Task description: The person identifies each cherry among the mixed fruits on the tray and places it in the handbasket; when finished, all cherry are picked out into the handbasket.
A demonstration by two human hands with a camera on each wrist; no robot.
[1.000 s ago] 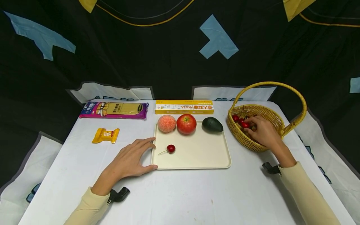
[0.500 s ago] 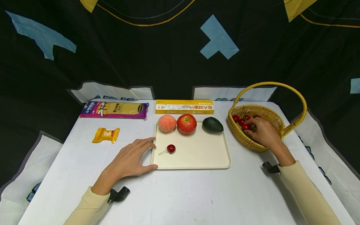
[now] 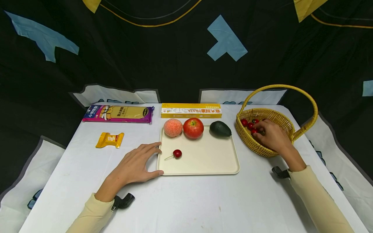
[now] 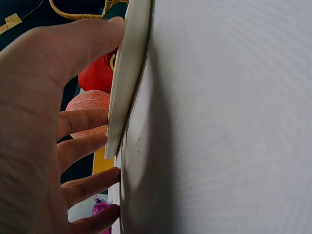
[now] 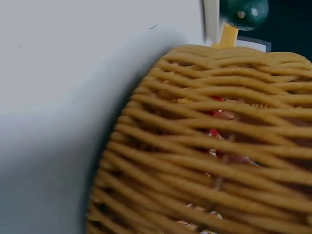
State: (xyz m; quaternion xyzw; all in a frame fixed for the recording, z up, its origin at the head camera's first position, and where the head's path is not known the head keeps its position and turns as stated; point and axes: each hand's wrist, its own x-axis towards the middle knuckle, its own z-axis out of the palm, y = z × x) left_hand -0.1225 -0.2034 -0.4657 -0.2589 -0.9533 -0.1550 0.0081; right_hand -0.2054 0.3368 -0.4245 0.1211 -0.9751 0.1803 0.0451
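Note:
In the head view, my left hand (image 3: 135, 165) is spread at the left edge of a cream tray (image 3: 204, 161), its thumb and fingertips touching the rim. The left wrist view shows the thumb (image 4: 109, 36) against the tray's side. A dark red cherry (image 3: 177, 154) with a stem lies on the tray. Along the tray's back sit a pinkish-orange round fruit (image 3: 173, 128), a red apple (image 3: 193, 128) and a dark green avocado (image 3: 220, 129). My right hand (image 3: 272, 137) reaches into a wicker basket (image 3: 247, 141), thumb and forefinger pinching a cherry (image 3: 254, 131) among several others. Basket weave mostly hides this hand in the right wrist view.
Behind the tray stands a yellow pasta box (image 3: 191, 111). A purple noodle packet (image 3: 118, 114) lies at the back left, with a small yellow wrapped snack (image 3: 109, 140) in front of it. The basket's tall handle (image 3: 279, 86) arches over its opening.
My right hand's fingers have shifted slightly among the cherries, and more cherries show around them than a second ago. My left hand and the tray stay put.

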